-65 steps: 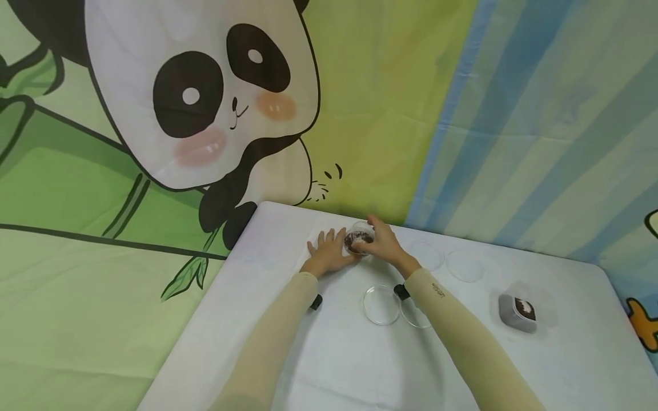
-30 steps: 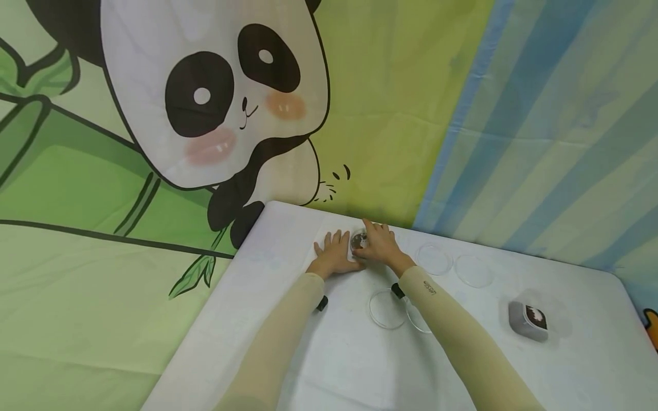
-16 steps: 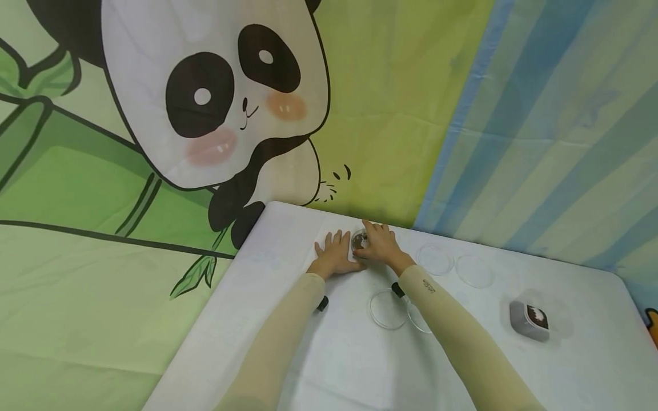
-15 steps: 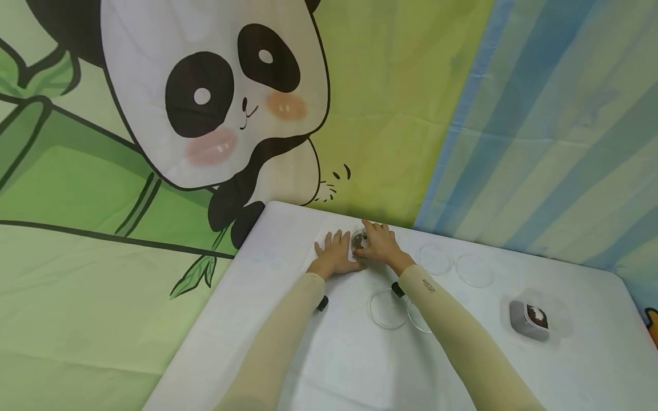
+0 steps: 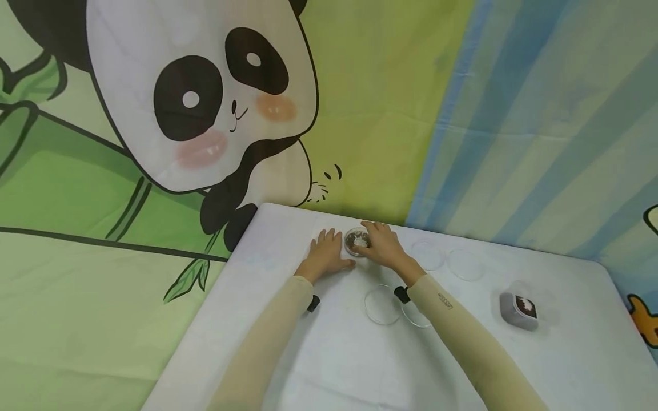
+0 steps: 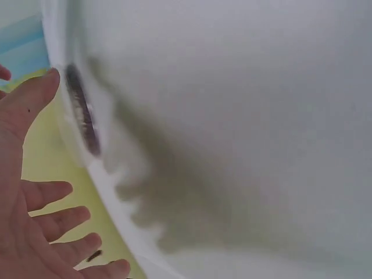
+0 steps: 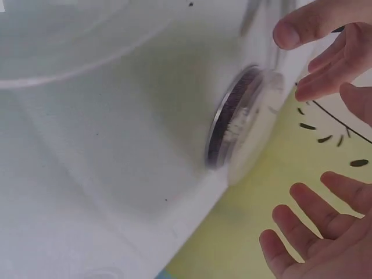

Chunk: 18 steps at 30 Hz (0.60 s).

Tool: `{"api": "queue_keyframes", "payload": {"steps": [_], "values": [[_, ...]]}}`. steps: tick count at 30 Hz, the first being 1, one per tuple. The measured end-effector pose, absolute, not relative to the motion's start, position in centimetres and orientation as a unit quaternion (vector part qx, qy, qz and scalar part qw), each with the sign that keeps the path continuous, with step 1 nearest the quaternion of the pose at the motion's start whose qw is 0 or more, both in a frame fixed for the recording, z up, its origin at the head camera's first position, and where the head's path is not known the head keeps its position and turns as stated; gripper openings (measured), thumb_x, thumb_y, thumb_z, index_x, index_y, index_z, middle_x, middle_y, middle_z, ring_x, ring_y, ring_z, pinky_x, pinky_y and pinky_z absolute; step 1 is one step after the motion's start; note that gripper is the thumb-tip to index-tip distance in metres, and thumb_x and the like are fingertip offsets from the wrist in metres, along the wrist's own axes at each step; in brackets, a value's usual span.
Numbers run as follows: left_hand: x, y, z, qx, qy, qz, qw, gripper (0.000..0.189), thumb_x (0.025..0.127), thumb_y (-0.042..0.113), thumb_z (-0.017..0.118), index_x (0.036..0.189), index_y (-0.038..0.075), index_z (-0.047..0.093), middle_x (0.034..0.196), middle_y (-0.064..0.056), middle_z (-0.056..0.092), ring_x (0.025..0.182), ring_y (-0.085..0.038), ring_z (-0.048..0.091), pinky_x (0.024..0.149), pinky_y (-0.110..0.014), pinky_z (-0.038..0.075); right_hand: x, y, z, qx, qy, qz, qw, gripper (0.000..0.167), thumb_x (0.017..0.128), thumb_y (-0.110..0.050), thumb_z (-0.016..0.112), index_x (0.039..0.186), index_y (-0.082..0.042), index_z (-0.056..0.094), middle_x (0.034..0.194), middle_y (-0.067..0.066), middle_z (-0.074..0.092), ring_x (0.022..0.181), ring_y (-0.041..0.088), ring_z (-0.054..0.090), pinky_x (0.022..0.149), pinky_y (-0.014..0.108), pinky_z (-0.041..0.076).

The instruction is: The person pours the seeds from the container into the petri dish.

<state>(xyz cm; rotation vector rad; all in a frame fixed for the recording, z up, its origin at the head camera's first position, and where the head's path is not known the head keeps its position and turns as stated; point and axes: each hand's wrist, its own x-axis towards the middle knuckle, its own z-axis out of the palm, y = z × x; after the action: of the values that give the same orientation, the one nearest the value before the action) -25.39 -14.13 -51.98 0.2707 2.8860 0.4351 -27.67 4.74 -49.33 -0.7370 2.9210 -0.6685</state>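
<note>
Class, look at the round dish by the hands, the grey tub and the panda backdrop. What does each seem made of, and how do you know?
Round dish: glossy clear plastic or glass; dark contents show through its wall.
Grey tub: probably smooth plastic, evenly coloured with rounded corners.
Panda backdrop: likely matt printed fabric, faintly creased.

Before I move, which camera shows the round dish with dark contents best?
The right wrist view: the round dish looks largest there, uncovered, with its dark contents visible, though slanted. The head view shows it small, from above, partly hidden by the right hand; the left wrist view gives only a blurred, narrow strip.
</note>
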Motion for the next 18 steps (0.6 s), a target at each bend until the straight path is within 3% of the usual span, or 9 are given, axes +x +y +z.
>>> {"api": "queue_keyframes", "payload": {"steps": [10,18], "values": [[-21.4,-12.5,-50.4,0.159,0.968,0.187,0.043,0.089,0.091,0.055,0.067,0.154,0.001,0.034,0.156,-0.02,0.035,0.145,-0.036,0.03,0.116,-0.047,0.028,-22.3,9.2,-48.1,-0.241,0.935,-0.253,-0.065,0.071,0.09,-0.034,0.075,0.145,0.001,0.045,0.127,0.021,0.059,0.115,0.041,0.055,0.093,0.061,0.044],[-17.7,-11.2,-50.0,0.184,0.956,0.227,0.012,0.082,0.092,0.052,0.067,0.152,0.004,0.038,0.154,-0.016,0.039,0.142,-0.032,0.036,0.11,-0.049,0.037,-18.3,13.2,-48.3,-0.222,0.928,-0.277,-0.113,0.067,0.09,-0.03,0.077,0.142,0.0,0.048,0.124,0.019,0.061,0.113,0.039,0.056,0.092,0.06,0.044]]}}
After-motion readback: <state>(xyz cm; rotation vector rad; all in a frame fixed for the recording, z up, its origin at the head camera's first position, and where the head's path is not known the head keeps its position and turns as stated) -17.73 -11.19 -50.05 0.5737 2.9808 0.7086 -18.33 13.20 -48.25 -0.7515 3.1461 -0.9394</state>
